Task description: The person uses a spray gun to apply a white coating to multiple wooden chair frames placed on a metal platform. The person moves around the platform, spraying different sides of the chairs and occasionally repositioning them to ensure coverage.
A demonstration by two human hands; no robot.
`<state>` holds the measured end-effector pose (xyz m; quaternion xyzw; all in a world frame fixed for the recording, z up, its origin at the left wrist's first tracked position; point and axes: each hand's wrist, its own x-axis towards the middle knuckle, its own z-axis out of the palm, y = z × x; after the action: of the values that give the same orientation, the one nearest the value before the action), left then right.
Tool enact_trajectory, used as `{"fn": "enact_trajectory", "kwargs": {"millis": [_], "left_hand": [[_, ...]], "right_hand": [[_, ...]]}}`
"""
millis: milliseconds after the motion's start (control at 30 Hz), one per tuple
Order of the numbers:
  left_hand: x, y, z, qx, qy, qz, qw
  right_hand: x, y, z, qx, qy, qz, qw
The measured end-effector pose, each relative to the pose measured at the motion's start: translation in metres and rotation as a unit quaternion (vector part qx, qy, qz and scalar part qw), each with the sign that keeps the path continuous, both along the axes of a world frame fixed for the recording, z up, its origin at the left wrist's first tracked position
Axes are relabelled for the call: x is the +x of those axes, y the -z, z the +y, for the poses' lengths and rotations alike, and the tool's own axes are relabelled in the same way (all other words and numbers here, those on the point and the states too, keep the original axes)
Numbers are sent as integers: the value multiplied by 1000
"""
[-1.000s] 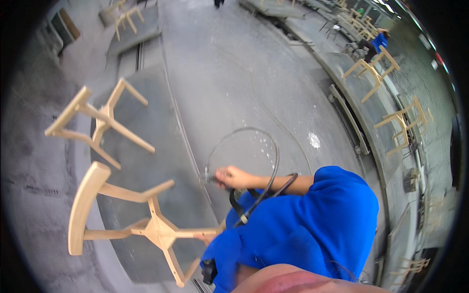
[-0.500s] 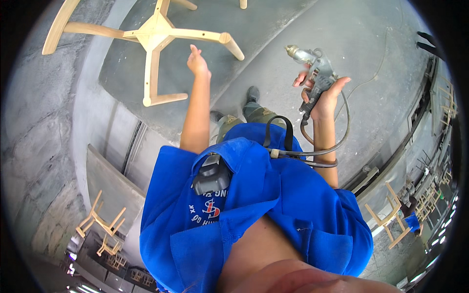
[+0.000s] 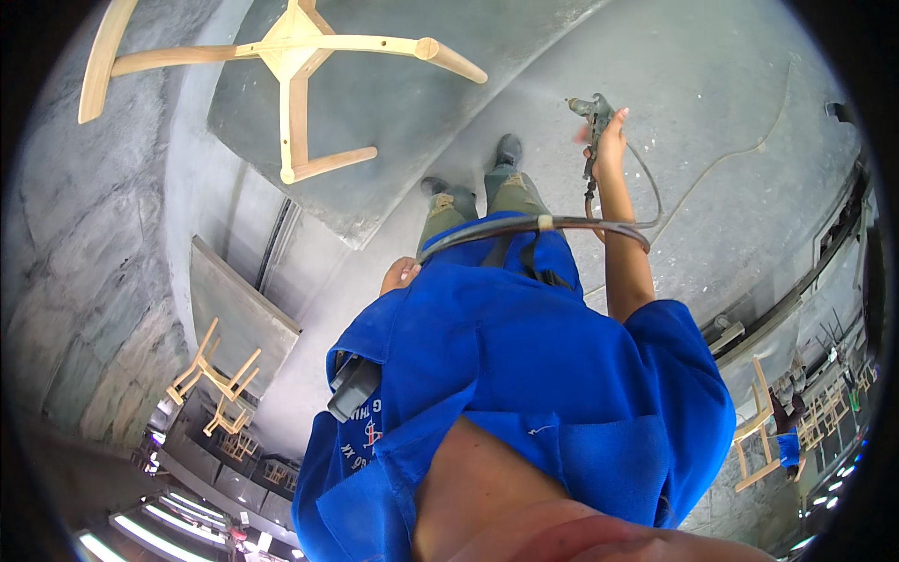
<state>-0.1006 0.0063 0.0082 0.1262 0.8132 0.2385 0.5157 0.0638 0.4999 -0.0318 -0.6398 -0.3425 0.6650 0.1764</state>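
My right hand [image 3: 611, 145] is closed round the handle of a metal spray gun [image 3: 592, 110], held out to the right of my legs. Faint mist shows in front of the nozzle, which points left toward the wooden chair frame [image 3: 295, 56]. That pale frame has a cross-shaped middle and stands at the upper left, apart from the gun. A dark hose [image 3: 581, 224] loops from my right forearm across my waist. At its left end, my left hand [image 3: 401, 273] is closed on the hose beside my hip, its fingers partly hidden by the blue jacket.
A grey panel [image 3: 375, 122] lies under the chair frame. A thin line [image 3: 721, 155] trails over the floor at the right. More wooden chair frames stand at the lower left [image 3: 213, 365] and lower right [image 3: 757, 426], with a person [image 3: 788, 445] near the latter.
My left hand has dropped from beside the chair frame to my hip and taken hold of the hose. The spray gun has turned further left, and mist now shows before it.
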Motion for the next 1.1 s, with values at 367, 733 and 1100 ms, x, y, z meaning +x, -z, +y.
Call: {"fn": "enact_trajectory", "kwargs": {"millis": [367,733,1100], "left_hand": [[-14,-113,85,166,-116,15,979],[-22,-107,29,181,-160,82,967],[-111,-103,-29,285,-131,33,949]], "right_hand": [[-152,-49,40,16,6,387,922],[-198,-20,12,56,14,95,994],[-236,-217,-96,102,43,411,905]]}}
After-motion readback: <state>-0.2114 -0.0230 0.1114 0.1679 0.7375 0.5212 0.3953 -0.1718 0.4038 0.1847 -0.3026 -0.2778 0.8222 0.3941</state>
